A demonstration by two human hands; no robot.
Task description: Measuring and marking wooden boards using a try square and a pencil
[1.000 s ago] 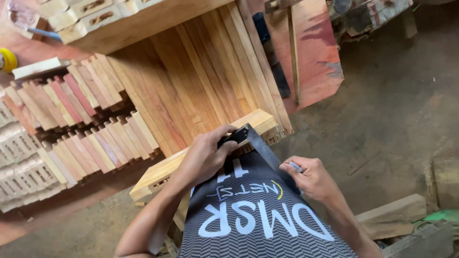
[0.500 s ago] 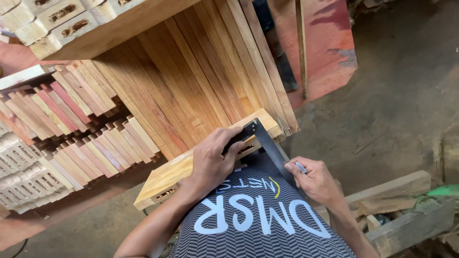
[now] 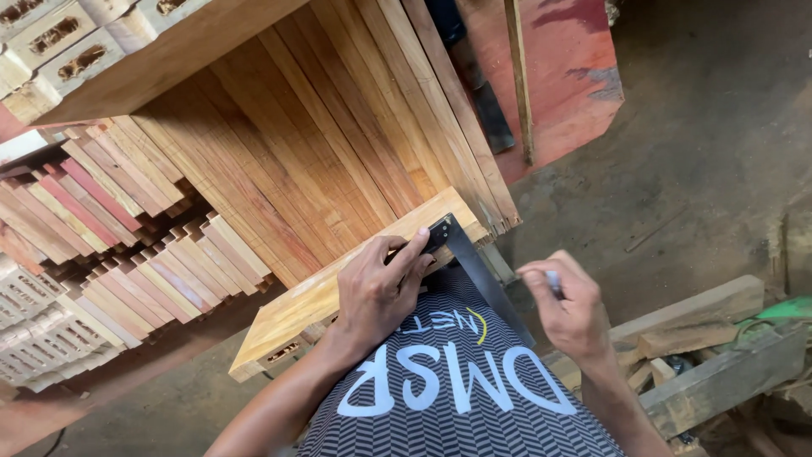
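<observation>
Two hands are at work: your left hand [image 3: 376, 292] presses the dark handle of a metal square [image 3: 461, 254] against the near edge of a pale wooden plank [image 3: 338, 283], grip closed over that handle. Your right hand [image 3: 571, 309] hovers clear of the square's blade, its grip pinching a small pen [image 3: 554, 281] between thumb and fingertips.

No bins or boxes show; the wood simply lies stacked. Slotted blocks [image 3: 38, 326] sit in rows at the far left, short reddish slats [image 3: 127, 228] fan out beside them, and long boards [image 3: 338, 127] lie side by side beyond the plank.

The plank's right end stops just beside the square's corner, and the blade runs down from there toward your shirt. Bare dirt floor [image 3: 710, 161] opens to the right, with rough timbers [image 3: 719, 372] close by your right forearm.

The plank is light yellow, smooth on top, with slots cut in its near side.
</observation>
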